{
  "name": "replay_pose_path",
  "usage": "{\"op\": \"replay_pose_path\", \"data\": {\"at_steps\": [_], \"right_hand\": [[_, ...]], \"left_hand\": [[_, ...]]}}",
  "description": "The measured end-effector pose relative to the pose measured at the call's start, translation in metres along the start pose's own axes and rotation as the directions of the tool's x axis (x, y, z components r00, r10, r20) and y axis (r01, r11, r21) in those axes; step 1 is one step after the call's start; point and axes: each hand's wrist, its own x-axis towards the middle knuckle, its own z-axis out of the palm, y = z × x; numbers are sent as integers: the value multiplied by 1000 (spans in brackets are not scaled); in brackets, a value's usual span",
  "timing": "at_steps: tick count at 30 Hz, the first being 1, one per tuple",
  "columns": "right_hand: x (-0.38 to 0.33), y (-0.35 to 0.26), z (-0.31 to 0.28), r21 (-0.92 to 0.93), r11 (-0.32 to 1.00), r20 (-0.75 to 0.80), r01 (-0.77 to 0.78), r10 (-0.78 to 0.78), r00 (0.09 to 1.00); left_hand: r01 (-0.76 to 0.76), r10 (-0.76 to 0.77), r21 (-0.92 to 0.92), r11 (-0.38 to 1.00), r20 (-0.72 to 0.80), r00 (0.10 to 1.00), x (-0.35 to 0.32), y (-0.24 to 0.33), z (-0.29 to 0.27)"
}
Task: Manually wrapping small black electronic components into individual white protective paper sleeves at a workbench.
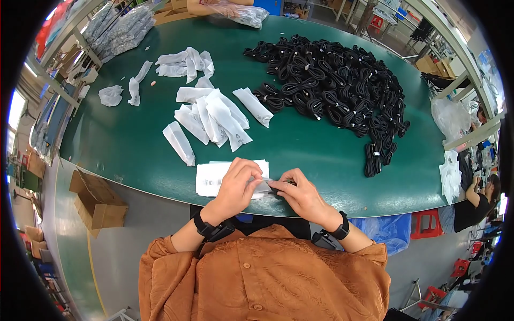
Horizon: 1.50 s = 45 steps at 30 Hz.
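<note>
Near the table's front edge, my left hand (237, 185) pinches the edge of a thin white bag above a flat stack of white bags (209, 177). Close to its right, my right hand (303, 196) is closed on a black cable (274, 190), mostly hidden by the fingers. The cable's end is at the bag's edge; whether it is inside I cannot tell. Beyond my hands lies a loose pile of filled white bags (219, 115). A large heap of coiled black cables (342, 80) covers the table's right side.
The green table (134, 155) curves around me. Crumpled white bags (111, 96) lie at its left. Across the table, another person's arm (214, 7) rests by clear plastic bags (241, 16). An open cardboard box (99, 203) stands on the floor at left, a red stool (426, 223) at right.
</note>
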Motion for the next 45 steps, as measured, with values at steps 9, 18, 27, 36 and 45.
{"op": "replay_pose_path", "data": {"at_steps": [9, 18, 27, 36, 45], "right_hand": [[42, -29, -12, 151, 975, -340, 165, -105, 935], [105, -42, -17, 151, 957, -291, 249, -198, 936], [126, -92, 12, -120, 884, -402, 453, -460, 792], [101, -153, 20, 38, 931, -319, 364, -334, 887], [145, -157, 24, 126, 990, -327, 68, -24, 945]], "left_hand": [[205, -233, -463, 862, -3, 973, 38, 0, -41], [242, -254, -554, 797, 57, 966, 71, 12, -70], [379, -404, -903, 203, 276, 872, 44, 24, -112], [353, -347, -915, 196, 272, 897, 8, 62, -123], [106, -382, -951, 292, -14, 924, -25, 11, -215]]}}
